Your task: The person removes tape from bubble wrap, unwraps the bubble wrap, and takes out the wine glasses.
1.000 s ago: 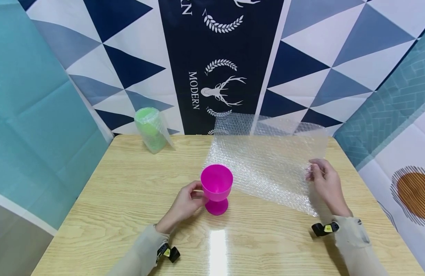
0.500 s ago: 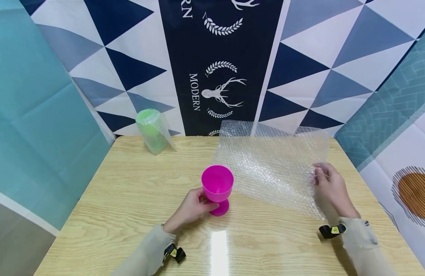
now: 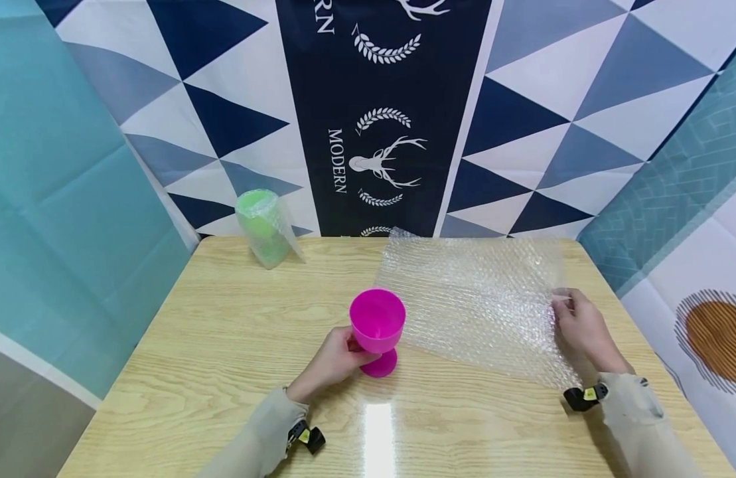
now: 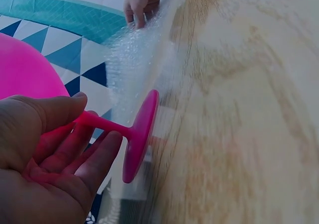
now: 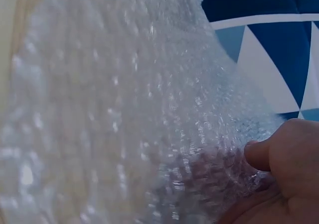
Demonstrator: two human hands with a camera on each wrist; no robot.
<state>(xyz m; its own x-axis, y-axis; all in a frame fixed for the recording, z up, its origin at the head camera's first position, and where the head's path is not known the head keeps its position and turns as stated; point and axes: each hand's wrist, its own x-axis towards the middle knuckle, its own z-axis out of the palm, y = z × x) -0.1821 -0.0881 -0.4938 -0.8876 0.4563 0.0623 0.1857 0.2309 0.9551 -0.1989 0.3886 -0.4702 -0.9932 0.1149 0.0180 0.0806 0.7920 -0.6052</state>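
A bright pink goblet (image 3: 377, 320) stands upright near the middle in the head view. My left hand (image 3: 334, 362) grips it by the stem, thumb and fingers curled around just below the bowl. In the left wrist view, the goblet's round foot (image 4: 142, 137) is close to the wooden surface; I cannot tell whether it touches. My right hand (image 3: 585, 330) pinches the right edge of a clear bubble wrap sheet (image 3: 475, 299), which spreads behind and right of the goblet. In the right wrist view, the thumb (image 5: 259, 154) presses on the wrap, and the fingers lie partly behind it.
At the back left of the wooden table (image 3: 212, 345) stands a green cup (image 3: 263, 226) wrapped in bubble wrap. Behind the table's far edge rises a patterned cloth backdrop (image 3: 373, 119), with teal panels (image 3: 63, 186) at the left.
My left hand has closed around the goblet's stem from beside it. My right hand has moved right and toward me, drawing the bubble wrap along; its far edge has sunk lower.
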